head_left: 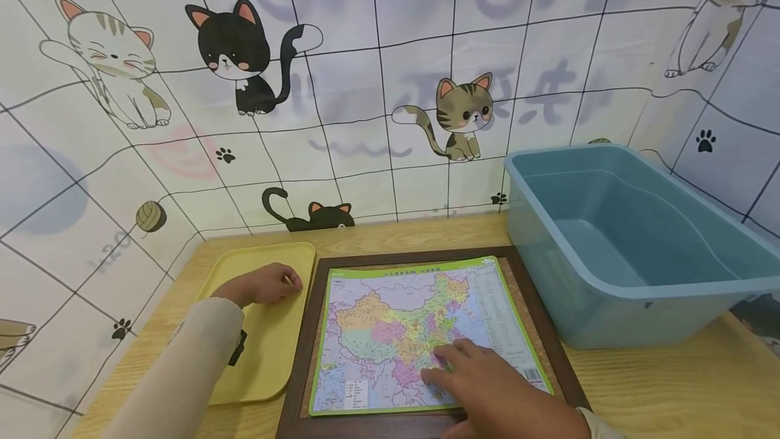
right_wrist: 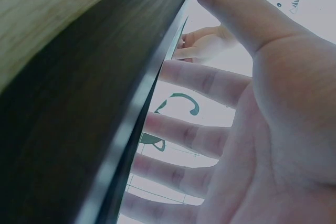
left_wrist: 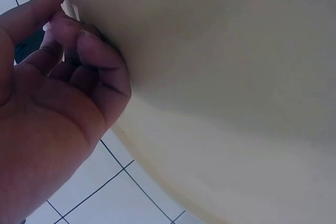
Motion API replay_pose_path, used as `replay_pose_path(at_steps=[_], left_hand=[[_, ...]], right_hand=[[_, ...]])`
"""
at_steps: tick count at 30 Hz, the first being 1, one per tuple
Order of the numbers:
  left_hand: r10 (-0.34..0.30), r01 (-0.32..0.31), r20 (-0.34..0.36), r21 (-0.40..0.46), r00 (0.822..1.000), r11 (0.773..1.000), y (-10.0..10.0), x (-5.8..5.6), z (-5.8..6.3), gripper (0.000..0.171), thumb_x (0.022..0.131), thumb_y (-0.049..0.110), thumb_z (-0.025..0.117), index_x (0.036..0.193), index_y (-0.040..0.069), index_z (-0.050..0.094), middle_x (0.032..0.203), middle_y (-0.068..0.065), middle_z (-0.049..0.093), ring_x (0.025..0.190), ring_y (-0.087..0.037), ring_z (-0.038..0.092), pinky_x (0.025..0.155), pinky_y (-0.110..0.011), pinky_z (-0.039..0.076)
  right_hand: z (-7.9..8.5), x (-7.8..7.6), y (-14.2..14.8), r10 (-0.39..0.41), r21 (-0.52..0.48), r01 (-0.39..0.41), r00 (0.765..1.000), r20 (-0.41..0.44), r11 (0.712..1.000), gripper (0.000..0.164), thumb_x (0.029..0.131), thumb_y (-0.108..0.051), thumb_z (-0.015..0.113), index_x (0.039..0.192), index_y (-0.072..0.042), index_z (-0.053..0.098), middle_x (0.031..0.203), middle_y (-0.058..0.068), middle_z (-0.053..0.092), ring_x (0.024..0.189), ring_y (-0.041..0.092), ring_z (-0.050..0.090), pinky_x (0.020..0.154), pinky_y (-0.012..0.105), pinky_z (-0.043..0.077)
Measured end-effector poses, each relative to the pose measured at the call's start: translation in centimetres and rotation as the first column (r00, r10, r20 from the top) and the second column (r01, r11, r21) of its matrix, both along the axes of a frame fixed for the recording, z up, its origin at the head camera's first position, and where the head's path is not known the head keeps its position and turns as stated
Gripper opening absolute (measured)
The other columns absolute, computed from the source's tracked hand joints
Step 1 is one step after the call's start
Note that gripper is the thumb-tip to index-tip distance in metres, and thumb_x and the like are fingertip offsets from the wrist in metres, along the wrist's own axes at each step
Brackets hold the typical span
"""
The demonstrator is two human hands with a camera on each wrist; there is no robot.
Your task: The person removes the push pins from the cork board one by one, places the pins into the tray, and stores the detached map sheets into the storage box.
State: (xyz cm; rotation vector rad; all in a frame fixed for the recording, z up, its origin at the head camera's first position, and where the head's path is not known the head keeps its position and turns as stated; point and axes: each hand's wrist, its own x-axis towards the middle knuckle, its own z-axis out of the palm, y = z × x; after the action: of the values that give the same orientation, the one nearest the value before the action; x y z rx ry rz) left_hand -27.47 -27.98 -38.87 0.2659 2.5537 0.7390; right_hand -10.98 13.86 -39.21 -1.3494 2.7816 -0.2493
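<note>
A colourful map of China with a green border lies on a brown-framed board. Over the map's lower right my right hand is spread, fingertips at the sheet. The right wrist view shows the straight, parted fingers beside the dark frame edge. To the left is a yellow tray, bare where it shows. My left hand is over its upper right part, fingers loosely curled near the rim. Nothing shows between those fingers in the left wrist view.
A deep blue plastic tub stands right of the board on the wooden table, with no contents showing inside. A white tiled-pattern wall covering with cartoon cats rises behind the table and along both sides.
</note>
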Motion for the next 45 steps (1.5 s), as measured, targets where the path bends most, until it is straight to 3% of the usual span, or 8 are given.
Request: replay_pose_path(at_steps=[5,19,27,31,36,42,45], left_hand=[[0.039,-0.039,0.006,-0.011,0.999,0.999,0.3,0.0,-0.2,0.011,0.099,0.013,0.059,0.099,0.003,0.064,0.074,0.001,0.048,0.061,-0.012,0.044,0.058,-0.025,0.038],[0.05,-0.05,-0.018,0.003,0.999,0.999,0.3,0.0,-0.5,0.008,0.098,0.01,0.06,0.101,0.003,0.062,0.077,-0.002,0.05,0.06,-0.013,0.044,0.057,-0.026,0.038],[0.049,-0.044,-0.099,0.054,0.994,0.998,0.6,0.5,0.3,0.013,0.096,0.008,0.061,0.107,0.003,0.06,0.083,-0.007,0.06,0.067,-0.016,0.051,0.06,-0.029,0.042],[0.049,-0.035,-0.22,0.067,0.974,0.997,2.3,1.5,1.2,0.018,0.1,0.012,0.057,0.116,0.004,0.058,0.098,-0.011,0.065,0.079,-0.02,0.06,0.066,-0.032,0.047],[0.064,-0.052,-0.373,0.044,0.925,0.998,5.0,3.3,2.5,0.022,0.101,0.013,0.057,0.122,0.008,0.059,0.108,-0.011,0.066,0.094,-0.023,0.064,0.075,-0.037,0.053],[0.097,-0.074,-0.424,0.07,0.9,0.995,7.0,4.9,3.3,0.029,0.102,0.014,0.056,0.13,0.009,0.057,0.118,-0.013,0.064,0.109,-0.029,0.062,0.087,-0.044,0.054],[0.107,-0.092,-0.444,0.056,0.89,0.994,7.4,5.5,3.3,0.033,0.102,0.015,0.056,0.135,0.008,0.055,0.122,-0.015,0.063,0.113,-0.031,0.06,0.09,-0.047,0.053]], right_hand=[[0.0,-0.1,-0.1,-0.004,0.003,0.004,1.0,0.015,1.0,0.069,0.079,-0.073,0.062,0.131,-0.028,0.06,0.13,-0.001,0.057,0.117,0.028,0.056,0.082,0.041,0.055],[0.2,0.0,-0.3,-0.036,0.028,0.036,0.999,0.023,0.999,0.067,0.079,-0.072,0.066,0.131,-0.03,0.06,0.129,0.0,0.058,0.118,0.027,0.054,0.079,0.044,0.054],[0.2,-0.1,-0.3,-0.02,0.008,0.02,1.0,0.003,1.0,0.068,0.078,-0.07,0.069,0.131,-0.028,0.061,0.129,0.0,0.058,0.117,0.028,0.055,0.081,0.042,0.055],[0.0,0.0,-0.1,-0.018,0.017,0.018,1.0,0.0,1.0,0.07,0.077,-0.074,0.064,0.13,-0.028,0.061,0.129,0.0,0.058,0.118,0.032,0.057,0.081,0.044,0.056],[-0.2,0.0,-0.1,-0.025,0.029,0.025,1.0,0.008,0.999,0.071,0.078,-0.075,0.063,0.131,-0.028,0.061,0.131,0.002,0.058,0.119,0.034,0.057,0.081,0.046,0.056],[-0.3,-0.1,-0.2,-0.045,0.028,0.045,0.999,0.015,0.999,0.068,0.076,-0.066,0.074,0.131,-0.029,0.061,0.134,0.005,0.058,0.124,0.037,0.055,0.081,0.05,0.057],[-0.3,-0.1,-0.3,-0.033,0.019,0.033,0.999,0.003,0.999,0.068,0.076,-0.067,0.073,0.13,-0.028,0.062,0.132,0.004,0.058,0.123,0.036,0.055,0.081,0.05,0.057]])
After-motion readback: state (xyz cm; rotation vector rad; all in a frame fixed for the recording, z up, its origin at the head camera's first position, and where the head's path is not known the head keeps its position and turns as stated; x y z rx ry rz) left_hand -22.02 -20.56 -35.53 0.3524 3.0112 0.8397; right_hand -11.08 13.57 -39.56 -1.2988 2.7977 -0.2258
